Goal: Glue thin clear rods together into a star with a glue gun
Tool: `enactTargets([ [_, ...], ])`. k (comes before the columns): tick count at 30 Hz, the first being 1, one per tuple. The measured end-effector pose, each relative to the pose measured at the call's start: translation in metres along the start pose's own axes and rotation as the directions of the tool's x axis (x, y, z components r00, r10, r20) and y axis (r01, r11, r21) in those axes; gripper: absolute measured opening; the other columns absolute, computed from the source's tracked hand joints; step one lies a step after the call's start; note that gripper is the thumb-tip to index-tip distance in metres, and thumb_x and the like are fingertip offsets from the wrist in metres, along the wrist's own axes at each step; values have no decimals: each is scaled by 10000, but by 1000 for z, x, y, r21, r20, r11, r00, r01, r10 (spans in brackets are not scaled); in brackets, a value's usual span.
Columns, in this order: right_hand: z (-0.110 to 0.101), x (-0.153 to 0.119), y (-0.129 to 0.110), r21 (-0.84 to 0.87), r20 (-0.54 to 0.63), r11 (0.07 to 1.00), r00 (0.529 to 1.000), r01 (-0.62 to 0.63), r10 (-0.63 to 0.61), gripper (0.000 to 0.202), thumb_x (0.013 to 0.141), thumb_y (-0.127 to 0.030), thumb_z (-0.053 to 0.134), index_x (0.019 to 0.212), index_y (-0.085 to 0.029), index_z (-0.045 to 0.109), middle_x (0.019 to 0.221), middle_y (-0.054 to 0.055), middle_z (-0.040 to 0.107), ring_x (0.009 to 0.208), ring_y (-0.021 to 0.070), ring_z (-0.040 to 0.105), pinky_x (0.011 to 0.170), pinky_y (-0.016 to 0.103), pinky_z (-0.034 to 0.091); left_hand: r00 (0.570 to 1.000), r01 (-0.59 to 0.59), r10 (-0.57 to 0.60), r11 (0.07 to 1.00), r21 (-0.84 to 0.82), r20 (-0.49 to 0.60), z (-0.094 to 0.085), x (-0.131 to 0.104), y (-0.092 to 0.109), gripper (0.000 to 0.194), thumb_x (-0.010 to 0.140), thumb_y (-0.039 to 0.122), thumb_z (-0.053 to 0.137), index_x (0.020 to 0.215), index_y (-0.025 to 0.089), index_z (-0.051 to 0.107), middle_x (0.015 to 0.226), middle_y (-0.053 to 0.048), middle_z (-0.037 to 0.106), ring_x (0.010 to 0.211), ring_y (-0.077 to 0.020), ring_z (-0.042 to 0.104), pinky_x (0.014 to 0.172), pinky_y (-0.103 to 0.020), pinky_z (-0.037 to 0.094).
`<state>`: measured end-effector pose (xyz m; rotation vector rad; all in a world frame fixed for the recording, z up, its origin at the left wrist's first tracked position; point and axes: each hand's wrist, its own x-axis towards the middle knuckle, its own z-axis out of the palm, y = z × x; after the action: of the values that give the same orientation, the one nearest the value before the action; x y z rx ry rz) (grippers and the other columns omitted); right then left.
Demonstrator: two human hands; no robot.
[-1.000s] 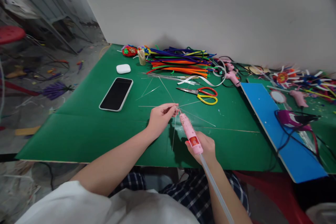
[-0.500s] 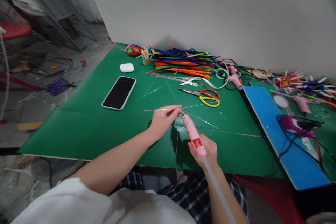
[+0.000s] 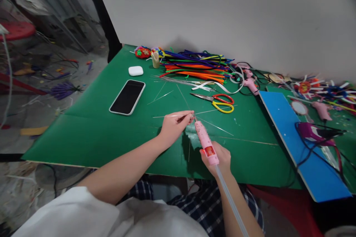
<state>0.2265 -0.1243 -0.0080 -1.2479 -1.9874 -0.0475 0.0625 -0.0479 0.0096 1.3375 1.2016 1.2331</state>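
Between the fingertips of my left hand point(image 3: 174, 127) are pinched thin metal wires point(image 3: 214, 125), which fan out from one centre like spokes. My right hand point(image 3: 219, 159) is wrapped round a pink hot glue gun point(image 3: 203, 136), its nozzle at the wires' centre, right beside my left fingertips. A long clear glue stick point(image 3: 232, 202) sticks out of the gun's back end. Whether glue is coming out is too small to tell. Beyond the hands lie scissors point(image 3: 219, 103) with one red and one yellow handle, and more loose wires point(image 3: 183, 82).
A phone point(image 3: 127, 97) and a white earbud case point(image 3: 135, 70) lie on the green table point(image 3: 91, 133). Colourful pipe cleaners point(image 3: 194, 67) are piled against the wall. On the right are a blue board point(image 3: 303, 144), a purple corded tool point(image 3: 313, 133) and another pink glue gun point(image 3: 322, 111).
My hands, the wires and the glue gun hold nearly the same pose. The view has shifted slightly. At the upper left, a dark-clothed person's leg now shows beside the wall.
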Motion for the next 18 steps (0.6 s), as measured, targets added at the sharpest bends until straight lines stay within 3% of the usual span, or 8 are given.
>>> enactTargets([
  [18,1,-1,0,13,4,1000,1000,-11,11,147,795,-295,524,727,-165,520,544,-12,523,473,91,491,476,202,373,999,-28,28,999,41,16,0,-1,-1,267,774,318,538,915,133,669,835,-65,684,669,-137,633,671,-269,544],
])
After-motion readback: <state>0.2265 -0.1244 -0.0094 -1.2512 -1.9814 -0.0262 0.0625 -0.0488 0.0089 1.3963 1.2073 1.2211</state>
